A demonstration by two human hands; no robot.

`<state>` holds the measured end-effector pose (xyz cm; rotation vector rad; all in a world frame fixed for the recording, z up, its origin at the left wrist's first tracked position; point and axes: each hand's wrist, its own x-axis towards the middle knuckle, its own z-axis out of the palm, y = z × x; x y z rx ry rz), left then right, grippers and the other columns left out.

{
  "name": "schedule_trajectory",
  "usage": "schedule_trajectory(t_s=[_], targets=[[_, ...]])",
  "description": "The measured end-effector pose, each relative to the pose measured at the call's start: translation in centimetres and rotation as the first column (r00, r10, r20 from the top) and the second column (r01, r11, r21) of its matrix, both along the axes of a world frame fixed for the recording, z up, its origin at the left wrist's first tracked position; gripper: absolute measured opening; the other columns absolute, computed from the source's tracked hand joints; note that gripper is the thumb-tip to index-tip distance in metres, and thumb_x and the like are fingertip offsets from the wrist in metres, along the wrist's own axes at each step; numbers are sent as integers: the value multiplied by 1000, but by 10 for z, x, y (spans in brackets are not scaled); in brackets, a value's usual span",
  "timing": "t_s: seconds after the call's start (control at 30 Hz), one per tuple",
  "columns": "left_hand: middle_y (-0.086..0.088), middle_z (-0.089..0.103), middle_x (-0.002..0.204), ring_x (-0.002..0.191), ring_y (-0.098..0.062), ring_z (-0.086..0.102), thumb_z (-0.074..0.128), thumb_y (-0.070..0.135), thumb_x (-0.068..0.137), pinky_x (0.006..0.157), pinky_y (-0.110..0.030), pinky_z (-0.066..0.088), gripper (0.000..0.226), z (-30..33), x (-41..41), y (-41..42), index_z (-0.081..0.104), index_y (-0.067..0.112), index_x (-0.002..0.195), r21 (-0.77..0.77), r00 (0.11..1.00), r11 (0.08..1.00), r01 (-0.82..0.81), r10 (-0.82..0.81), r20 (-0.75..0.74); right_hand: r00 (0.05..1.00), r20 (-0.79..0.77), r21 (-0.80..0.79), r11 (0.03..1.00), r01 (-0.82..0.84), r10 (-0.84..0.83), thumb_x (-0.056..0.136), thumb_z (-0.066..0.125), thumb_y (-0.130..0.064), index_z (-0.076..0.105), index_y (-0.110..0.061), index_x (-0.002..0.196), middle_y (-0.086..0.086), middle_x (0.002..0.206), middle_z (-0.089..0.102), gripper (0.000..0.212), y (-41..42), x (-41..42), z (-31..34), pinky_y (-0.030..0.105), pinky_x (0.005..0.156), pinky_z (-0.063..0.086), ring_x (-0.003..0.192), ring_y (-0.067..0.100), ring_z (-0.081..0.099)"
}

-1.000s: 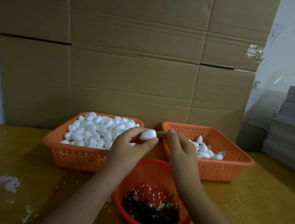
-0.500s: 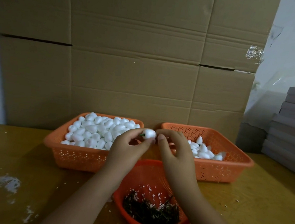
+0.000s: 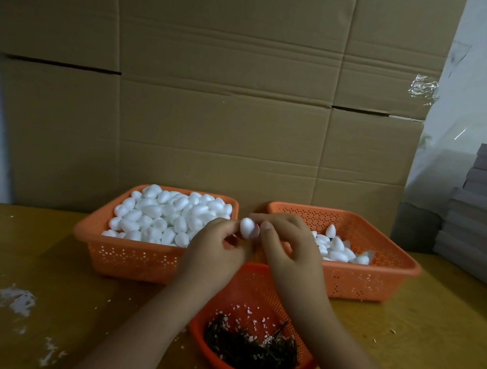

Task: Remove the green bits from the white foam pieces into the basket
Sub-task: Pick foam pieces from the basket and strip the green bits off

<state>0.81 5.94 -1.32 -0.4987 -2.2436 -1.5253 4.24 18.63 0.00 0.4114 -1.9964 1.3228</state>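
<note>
Two hands meet at frame centre: the left hand [image 3: 217,246] and right hand [image 3: 288,246] both pinch one white foam piece [image 3: 248,227] above the round orange basket [image 3: 246,283] holding dark green bits [image 3: 249,349] on the worktop [image 3: 54,271].

My left hand [image 3: 217,242] and right hand [image 3: 291,243] met at chest height, forearms angled inward from lower corners. Both sets of fingers curled, fingertips pinched white foam piece [image 3: 247,227] between them. Right thumb pressed against its side. Wrists bare.
</note>
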Motion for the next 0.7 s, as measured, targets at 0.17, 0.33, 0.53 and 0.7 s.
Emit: schedule_trajectory(t_s=[0.17,0.33,0.53,0.7], targets=[[12,69,93,85,3,63,63,56,75,79,-25,52,27,0,2,1,70,35,89,-33,1000,999,-5,6,20,997,69,78,996,-33,27,90,66,-25,70,-30,108,-14,104,61,19,-5,-1,-5,9,83,40,103,-1,55],[15,60,86,80,10,54,64,47,85,61,-15,38,16,1,4,0,53,51,74,-186,993,977,-107,95,-70,979,186,-48,996,-75,83,86,69,-31,66,-30,97,-9,97,65,11,-2,-3,-3,9,74,44,87,0,61],[23,62,88,82,13,55,66,43,84,62,-14,39,27,2,6,0,53,67,83,-177,996,982,-69,59,-63,970,212,-74,992,-103,116,87,70,-34,67,-23,90,-9,85,69,12,-1,-4,-3,25,76,51,81,6,64],[38,59,99,90,11,59,67,35,83,78,-15,48,34,2,5,0,54,53,109,-53,999,998,17,-19,-38,977,183,-143,986,-83,109,85,73,-21,63,-19,94,-3,90,72,14,4,-6,-3,42,84,55,88,12,69]])
